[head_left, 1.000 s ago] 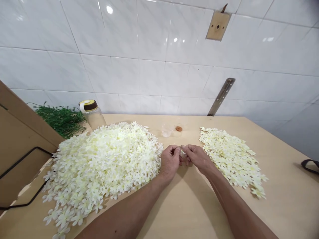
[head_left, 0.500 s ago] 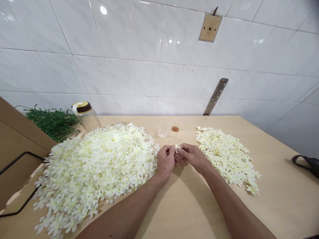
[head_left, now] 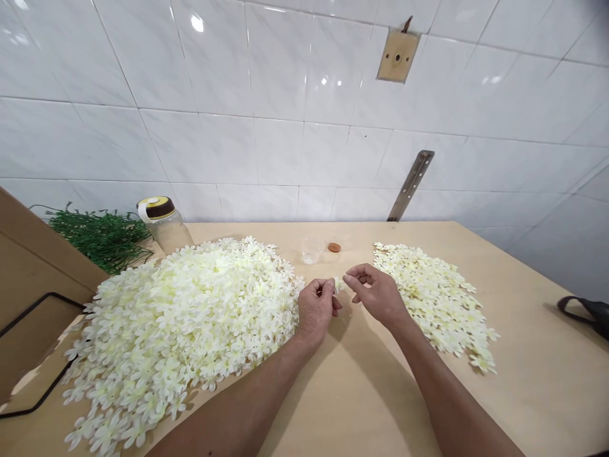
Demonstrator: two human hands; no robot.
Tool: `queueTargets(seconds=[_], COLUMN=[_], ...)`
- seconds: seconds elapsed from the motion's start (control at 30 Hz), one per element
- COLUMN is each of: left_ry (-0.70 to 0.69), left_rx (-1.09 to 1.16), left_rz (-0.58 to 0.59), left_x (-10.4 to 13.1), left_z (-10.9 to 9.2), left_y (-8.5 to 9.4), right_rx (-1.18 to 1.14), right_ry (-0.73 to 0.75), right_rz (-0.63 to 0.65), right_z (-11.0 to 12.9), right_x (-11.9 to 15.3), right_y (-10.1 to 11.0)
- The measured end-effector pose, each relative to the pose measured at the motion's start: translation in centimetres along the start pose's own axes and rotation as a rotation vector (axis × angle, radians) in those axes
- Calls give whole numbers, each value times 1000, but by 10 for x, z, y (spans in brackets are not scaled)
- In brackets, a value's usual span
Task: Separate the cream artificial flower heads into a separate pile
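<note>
My left hand (head_left: pixel 316 308) pinches a small white artificial flower (head_left: pixel 337 284) between thumb and forefinger, above the middle of the table. A short way to the right, my right hand (head_left: pixel 375 292) is raised with its fingers curved and apart; I see nothing in it. On the left a large heap of white artificial flowers (head_left: pixel 190 317) reaches up to my left hand. A flatter spread of cream-coloured flowers (head_left: pixel 432 298) lies to the right, beyond my right wrist.
A small clear cup (head_left: pixel 311 252) and a brown oval piece (head_left: pixel 334 247) are behind my hands. A bottle with a brown and yellow lid (head_left: pixel 171 228), green artificial stems (head_left: pixel 99 235) and a cardboard box (head_left: pixel 38 285) stand at the left. A black strap (head_left: pixel 585 314) lies far right.
My right hand has let go of the flower and drawn away to the right, its fingers parting. My left hand keeps its pinch in nearly the same place.
</note>
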State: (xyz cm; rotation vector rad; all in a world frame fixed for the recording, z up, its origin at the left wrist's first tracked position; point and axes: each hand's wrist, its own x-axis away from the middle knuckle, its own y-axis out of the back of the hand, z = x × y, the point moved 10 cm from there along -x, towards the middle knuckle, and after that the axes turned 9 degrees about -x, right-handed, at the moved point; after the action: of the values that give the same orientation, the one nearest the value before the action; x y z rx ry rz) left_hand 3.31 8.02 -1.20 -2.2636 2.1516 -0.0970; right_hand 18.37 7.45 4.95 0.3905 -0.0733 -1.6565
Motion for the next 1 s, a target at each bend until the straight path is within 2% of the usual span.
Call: queueTargets(seconds=[0.07,0.13,0.27,0.5,0.63,0.77,1.0], left_ry=[2,8,20,59,62,55,41], left_rx=[0,11,38,108,108,95,82], left_rz=[9,17,37,87,105,90,66], left_x=[0,0,-1,2,3,2,-1], left_z=[0,1,3,-2,-5,-3,4], left_y=[-1,-1,-4,-8,-9,-8,-7], right_rx=[111,181,217,137,66,-17,-288], right_ry=[130,214,262,173,46,-84,-182], right_rz=[-40,0,45,-6,-33,-15,60], right_z=[16,26,28,15,4,-9,-19], right_x=[3,5,7,3,1,0,-2], right_y=[3,-3,-12,-8,-4,-4,-10])
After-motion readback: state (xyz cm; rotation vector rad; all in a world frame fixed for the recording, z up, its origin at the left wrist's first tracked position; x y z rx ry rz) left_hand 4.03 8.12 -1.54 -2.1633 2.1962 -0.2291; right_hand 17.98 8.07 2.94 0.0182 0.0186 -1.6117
